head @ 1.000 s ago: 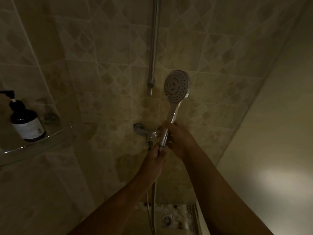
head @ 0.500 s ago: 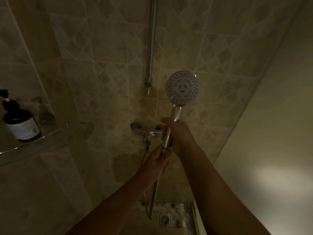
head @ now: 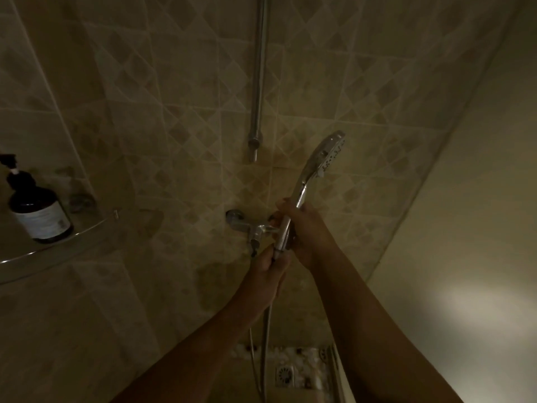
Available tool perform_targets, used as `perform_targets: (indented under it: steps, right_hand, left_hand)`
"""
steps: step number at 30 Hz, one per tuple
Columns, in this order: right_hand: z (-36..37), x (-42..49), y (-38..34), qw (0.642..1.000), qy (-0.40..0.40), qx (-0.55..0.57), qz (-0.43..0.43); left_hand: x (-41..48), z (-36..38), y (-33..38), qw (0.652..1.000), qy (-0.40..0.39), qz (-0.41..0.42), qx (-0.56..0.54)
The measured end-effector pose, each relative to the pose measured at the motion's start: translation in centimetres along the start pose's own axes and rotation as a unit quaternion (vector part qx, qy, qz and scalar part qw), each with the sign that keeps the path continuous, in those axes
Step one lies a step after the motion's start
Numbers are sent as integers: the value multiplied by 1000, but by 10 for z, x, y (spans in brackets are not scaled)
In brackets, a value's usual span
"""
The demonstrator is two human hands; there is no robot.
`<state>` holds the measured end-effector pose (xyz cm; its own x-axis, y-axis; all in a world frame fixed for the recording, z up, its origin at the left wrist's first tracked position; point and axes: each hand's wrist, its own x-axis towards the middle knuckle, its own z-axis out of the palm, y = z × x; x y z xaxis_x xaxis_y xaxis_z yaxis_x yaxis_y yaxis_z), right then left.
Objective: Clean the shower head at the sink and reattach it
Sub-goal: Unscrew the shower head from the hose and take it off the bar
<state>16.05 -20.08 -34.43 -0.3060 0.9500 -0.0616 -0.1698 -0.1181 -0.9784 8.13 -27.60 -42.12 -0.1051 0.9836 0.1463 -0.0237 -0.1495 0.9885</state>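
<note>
The chrome shower head (head: 325, 158) stands upright in front of the tiled wall, its spray face turned to the right so I see it edge-on. My right hand (head: 308, 231) is wrapped around its handle. Just below, my left hand (head: 268, 267) pinches the nut where the hose (head: 266, 344) meets the handle's lower end. The hose drops straight down from there toward the floor. The joint itself is partly hidden by my fingers.
The wall mixer tap (head: 247, 226) sits just left of my hands. A vertical chrome riser rail (head: 258, 82) ends above them. A glass corner shelf (head: 58, 245) at left carries a dark pump bottle (head: 37, 210). A floor drain (head: 284, 375) lies below.
The shower head has rotated: its spray face pointed at me before and now faces right, edge-on. Both hands have stayed in about the same place on the handle and the hose end.
</note>
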Motion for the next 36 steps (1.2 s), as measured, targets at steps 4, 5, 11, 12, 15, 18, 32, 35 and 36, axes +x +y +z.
perform_targets:
  steps: [4, 5, 11, 12, 15, 18, 32, 35, 36]
  right_hand:
    - [2, -4, 2, 999, 49, -5, 14]
    - [2, -5, 2, 998, 59, -15, 16]
    - [10, -7, 4, 993, 104, -52, -2]
    - [9, -8, 3, 993, 105, -45, 2]
    - [-1, -6, 0, 997, 28, 66, 39]
    - [-9, -6, 0, 981, -68, 161, 78]
    - [5, -17, -4, 997, 58, -37, -25]
    - [5, -16, -3, 995, 82, -64, -9]
    - [6, -16, -2, 994, 85, -74, -4]
  left_hand:
    - [3, 5, -10, 997, 72, 27, 30]
    - [2, 6, -13, 996, 80, 27, 38]
    - [-6, 10, -18, 998, 39, -40, 0]
    - [-9, 10, -15, 999, 26, -33, -11]
    - [-15, 9, -2, 999, -26, -29, -26]
    - [-20, 8, 5, 998, -55, -25, -35]
    - [-5, 8, -16, 995, 89, -2, 32]
    - [-2, 10, -21, 993, 101, -20, 54]
    - [-2, 10, -22, 993, 94, -32, 59]
